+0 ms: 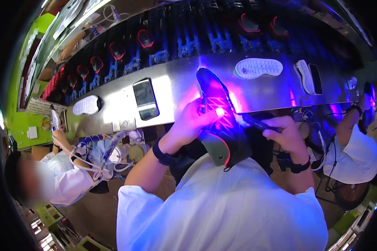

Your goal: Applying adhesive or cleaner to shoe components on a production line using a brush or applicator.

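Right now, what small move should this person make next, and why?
Probably a short sweep of the right hand, taking the dark handheld tool along the near edge of the dark shoe upper. The left hand grips the upper, and the tool points at its right side, though whether they touch is unclear.

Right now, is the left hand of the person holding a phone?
No, the left hand holds the dark, red-edged shoe upper.
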The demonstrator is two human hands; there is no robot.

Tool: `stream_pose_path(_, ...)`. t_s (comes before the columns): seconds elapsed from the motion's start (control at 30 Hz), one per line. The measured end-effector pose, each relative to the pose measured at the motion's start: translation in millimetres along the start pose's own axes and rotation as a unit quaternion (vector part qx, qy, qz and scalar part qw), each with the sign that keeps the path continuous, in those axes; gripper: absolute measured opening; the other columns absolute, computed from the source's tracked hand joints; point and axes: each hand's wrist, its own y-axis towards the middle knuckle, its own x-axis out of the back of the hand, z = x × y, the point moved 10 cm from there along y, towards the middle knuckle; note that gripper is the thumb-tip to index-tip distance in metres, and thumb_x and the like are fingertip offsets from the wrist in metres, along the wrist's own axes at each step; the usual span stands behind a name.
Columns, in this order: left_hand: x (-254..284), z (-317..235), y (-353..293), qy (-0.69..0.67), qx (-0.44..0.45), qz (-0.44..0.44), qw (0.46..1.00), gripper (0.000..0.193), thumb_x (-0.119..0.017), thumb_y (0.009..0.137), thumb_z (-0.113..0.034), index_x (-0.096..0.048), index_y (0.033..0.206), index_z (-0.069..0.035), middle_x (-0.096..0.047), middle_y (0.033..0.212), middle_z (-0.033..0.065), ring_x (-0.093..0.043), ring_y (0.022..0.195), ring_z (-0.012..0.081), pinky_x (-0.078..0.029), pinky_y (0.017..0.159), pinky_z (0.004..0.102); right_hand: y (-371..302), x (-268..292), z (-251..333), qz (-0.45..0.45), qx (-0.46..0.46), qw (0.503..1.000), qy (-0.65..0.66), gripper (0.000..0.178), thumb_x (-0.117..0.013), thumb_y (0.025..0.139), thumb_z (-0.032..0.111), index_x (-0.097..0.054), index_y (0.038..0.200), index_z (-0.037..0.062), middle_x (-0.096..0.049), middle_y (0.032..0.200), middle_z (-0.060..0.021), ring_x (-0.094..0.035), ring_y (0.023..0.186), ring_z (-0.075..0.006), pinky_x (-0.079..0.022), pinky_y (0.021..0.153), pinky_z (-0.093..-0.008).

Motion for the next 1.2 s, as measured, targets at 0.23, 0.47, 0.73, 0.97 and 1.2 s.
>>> stream_pose_path(0.23, 4, 2, 3, 0.007, -0.007, -0.012, 1.000, 0.047, -0.069, 0.093, -0.022, -0.051, 0.129, 0.003, -0.066, 0.109, 0.0091, -0.067, 0.093, 0.0150, -0.055, 0.083, 0.0290, -15, 9, -6, 0.016, -0.074, 0.997, 0.033, 0.032, -0.079, 0.084, 0.014, -0.073, 0.111, -0.0017, -0.066, 0.076, -0.0001, -0.057, 0.066, -0.0055, -0.044, 0.059, -0.0223)
stream_pose_path(0.47, -6, 7, 17, -0.019, 0.001, -0.036, 0.999, 0.042, -0.065, 0.096, -0.022, -0.051, 0.128, 0.000, -0.064, 0.114, 0.0090, -0.066, 0.102, 0.0174, -0.055, 0.091, 0.0334, -35, 38, 1, 0.006, -0.019, 0.999, -0.037, 0.029, -0.078, 0.082, 0.007, -0.073, 0.110, -0.0003, -0.065, 0.075, -0.0010, -0.054, 0.066, -0.0073, -0.042, 0.059, -0.0247)
stream_pose_path(0.73, -28, 28, 25, -0.145, 0.078, -0.054, 0.985, 0.037, -0.058, 0.100, -0.033, -0.058, 0.120, -0.001, -0.069, 0.106, 0.0095, -0.069, 0.097, 0.0188, -0.055, 0.090, 0.0324, -45, 57, 30, -0.054, 0.146, 0.973, -0.172, 0.032, -0.078, 0.078, 0.005, -0.072, 0.109, -0.0004, -0.058, 0.069, -0.0067, -0.052, 0.060, -0.0148, -0.039, 0.056, -0.0292)
stream_pose_path(0.97, -28, 50, 16, -0.240, 0.149, -0.029, 0.959, 0.039, -0.055, 0.101, -0.036, -0.056, 0.125, -0.005, -0.069, 0.110, 0.0126, -0.070, 0.097, 0.0225, -0.058, 0.087, 0.0394, -31, 67, 70, -0.059, 0.172, 0.961, -0.209, 0.034, -0.076, 0.075, 0.003, -0.073, 0.109, 0.0018, -0.060, 0.069, -0.0074, -0.056, 0.059, -0.0171, -0.040, 0.056, -0.0289)
stream_pose_path(1.2, -54, 54, 10, -0.410, 0.190, 0.082, 0.888, 0.049, -0.048, 0.101, -0.045, -0.053, 0.128, -0.005, -0.069, 0.108, 0.0169, -0.074, 0.085, 0.0267, -0.061, 0.048, 0.0298, -14, 63, 116, -0.065, 0.227, 0.929, -0.286, 0.036, -0.076, 0.073, 0.001, -0.074, 0.109, 0.0047, -0.060, 0.069, -0.0081, -0.057, 0.060, -0.0173, -0.043, 0.057, -0.0290)
